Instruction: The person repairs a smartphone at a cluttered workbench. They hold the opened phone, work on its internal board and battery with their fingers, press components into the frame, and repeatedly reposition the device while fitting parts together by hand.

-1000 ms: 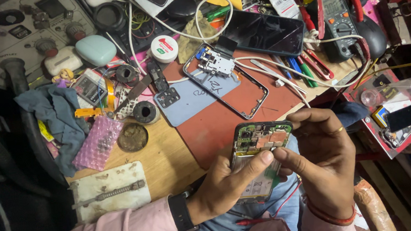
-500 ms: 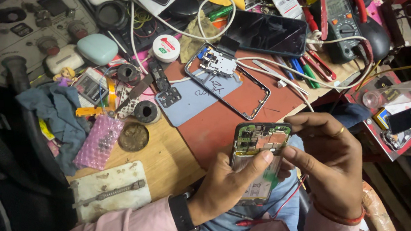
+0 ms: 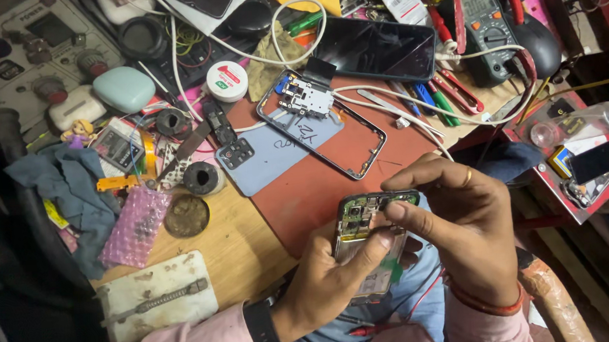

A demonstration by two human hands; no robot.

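Closest to the camera, the left hand grips an opened phone from below, thumb pressed on its exposed board, above the person's lap at the edge of the red mat. The right hand closes its fingertips on the phone's upper edge. Farther away lie a phone frame, a dark phone and a multimeter.

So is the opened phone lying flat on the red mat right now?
No, the opened phone is held up off the red mat between the left hand and right hand.
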